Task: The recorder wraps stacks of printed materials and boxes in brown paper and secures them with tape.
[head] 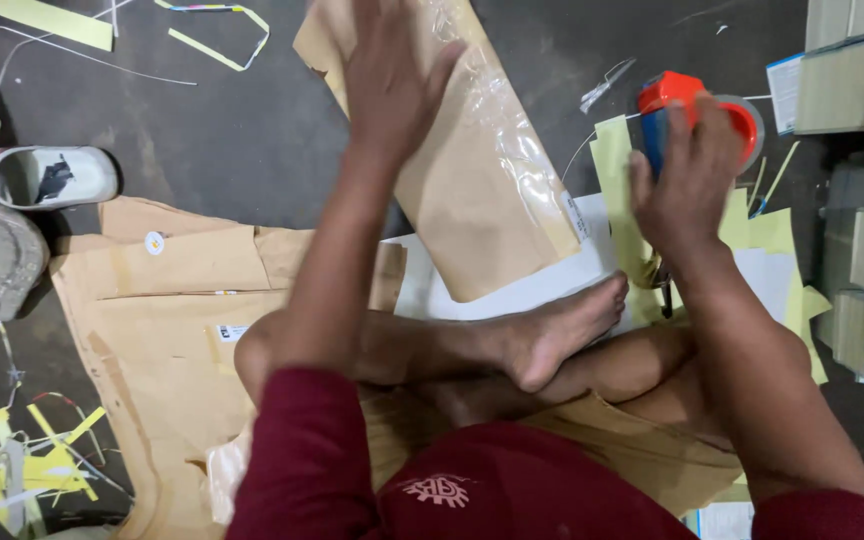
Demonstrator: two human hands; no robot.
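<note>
Dark floor (252, 130): taped parcel (472, 190) (hand-pressed)

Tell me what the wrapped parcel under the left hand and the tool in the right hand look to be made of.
Parcel: matte brown kraft-type paper, with a glossy, wrinkled strip of clear tape along it. Tape dispenser in the right hand: likely hard plastic, smooth red and blue shell. The left hand presses flat on the parcel.

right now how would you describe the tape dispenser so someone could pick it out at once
Start from the long brown paper-wrapped parcel lying on the dark floor ahead of the seated person's crossed legs. Just to its right, over pale yellow paper sheets, the right hand grips the tape dispenser. It is the only bright orange-red and blue thing there; the stacked boxes beyond it are dull grey-green.
</note>
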